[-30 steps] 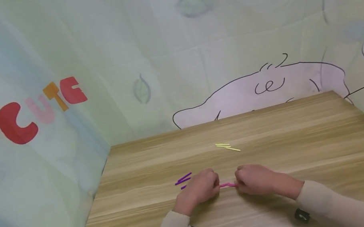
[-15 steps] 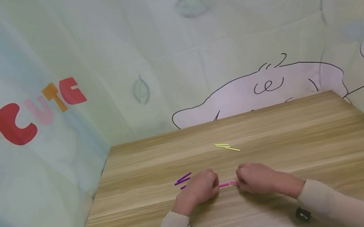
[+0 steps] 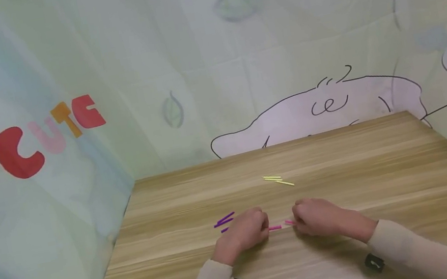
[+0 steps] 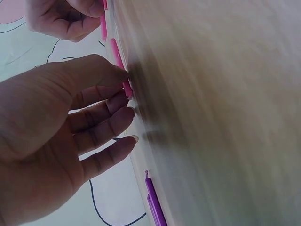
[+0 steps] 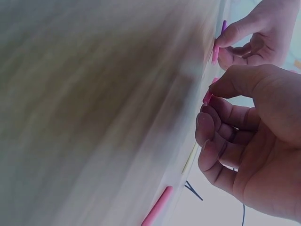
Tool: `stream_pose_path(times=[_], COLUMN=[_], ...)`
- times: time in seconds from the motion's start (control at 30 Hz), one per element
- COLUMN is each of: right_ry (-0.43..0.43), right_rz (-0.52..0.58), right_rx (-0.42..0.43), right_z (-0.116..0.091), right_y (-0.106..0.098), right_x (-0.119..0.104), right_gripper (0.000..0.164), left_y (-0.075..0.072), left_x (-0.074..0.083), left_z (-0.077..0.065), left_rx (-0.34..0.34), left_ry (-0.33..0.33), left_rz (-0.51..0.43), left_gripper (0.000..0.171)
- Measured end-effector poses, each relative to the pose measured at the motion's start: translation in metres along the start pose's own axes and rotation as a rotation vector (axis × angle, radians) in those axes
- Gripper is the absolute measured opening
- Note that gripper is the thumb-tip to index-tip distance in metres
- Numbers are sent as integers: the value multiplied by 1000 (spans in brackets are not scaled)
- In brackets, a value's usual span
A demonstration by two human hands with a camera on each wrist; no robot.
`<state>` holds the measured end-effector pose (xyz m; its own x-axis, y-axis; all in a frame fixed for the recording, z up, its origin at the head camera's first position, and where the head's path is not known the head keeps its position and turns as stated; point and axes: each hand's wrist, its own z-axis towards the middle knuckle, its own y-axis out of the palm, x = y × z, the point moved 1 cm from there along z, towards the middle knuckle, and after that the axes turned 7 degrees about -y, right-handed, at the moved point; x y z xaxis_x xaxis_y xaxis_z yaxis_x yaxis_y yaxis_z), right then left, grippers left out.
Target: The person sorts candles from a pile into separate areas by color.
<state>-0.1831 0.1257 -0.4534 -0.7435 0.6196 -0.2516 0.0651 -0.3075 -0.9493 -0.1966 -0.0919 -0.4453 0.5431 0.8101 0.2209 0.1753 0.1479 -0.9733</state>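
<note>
My left hand (image 3: 246,229) pinches a thin pink candle (image 3: 275,227) between thumb and fingertips, low over the wooden table. In the left wrist view this candle (image 4: 117,54) has a small wick-like tip below the thumb. The other fingers are loosely bent. Facing it, my right hand (image 3: 318,217) pinches a second pink candle (image 3: 290,222), tilted slightly. In the right wrist view most of that candle (image 5: 210,94) lies between thumb and finger. A small gap separates the two candles' inner ends. A third pink candle (image 5: 157,205) rests on the table near my right hand, hidden in the head view.
Several purple candles (image 3: 224,220) lie left of my left hand, partly covered by it. Farther back on the wooden table (image 3: 171,198) lie several yellow candles (image 3: 277,180). A printed curtain (image 3: 192,65) hangs behind the table and along its left side.
My right hand has shifted slightly right with its pink candle. The two pink candles, overlapping or end to end earlier, now have a gap between them. My left hand stays almost still.
</note>
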Motion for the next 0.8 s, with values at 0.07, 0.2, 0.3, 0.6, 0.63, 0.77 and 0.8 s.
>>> stream_pose_path(times=[0.07, 0.2, 0.3, 0.6, 0.63, 0.77, 0.8], right_ry=[-2, -6, -11, 14, 16, 20, 21], right_rz=[-4, -5, 1, -15, -16, -23, -23], right_rx=[5, 19, 28, 26, 22, 13, 14], right_z=[-1, -2, -4, -8, -8, -10, -10], right_y=[-1, -2, -4, -7, -7, -7, -7], right_x=[1, 3, 4, 14, 15, 19, 19], right_gripper=[20, 21, 23, 27, 25, 23, 24], left_y=[0, 0, 0, -1, -1, 0, 0], left_x=[0, 0, 0, 1, 1, 2, 2], left_z=[0, 0, 0, 0, 0, 1, 0], left_rx=[-3, -1, 0, 5, 6, 9, 10], left_ry=[-6, -12, -12, -3, -3, -7, -8], left_rz=[3, 15, 24, 26, 28, 33, 35], left_gripper=[7, 7, 7, 8, 8, 8, 9])
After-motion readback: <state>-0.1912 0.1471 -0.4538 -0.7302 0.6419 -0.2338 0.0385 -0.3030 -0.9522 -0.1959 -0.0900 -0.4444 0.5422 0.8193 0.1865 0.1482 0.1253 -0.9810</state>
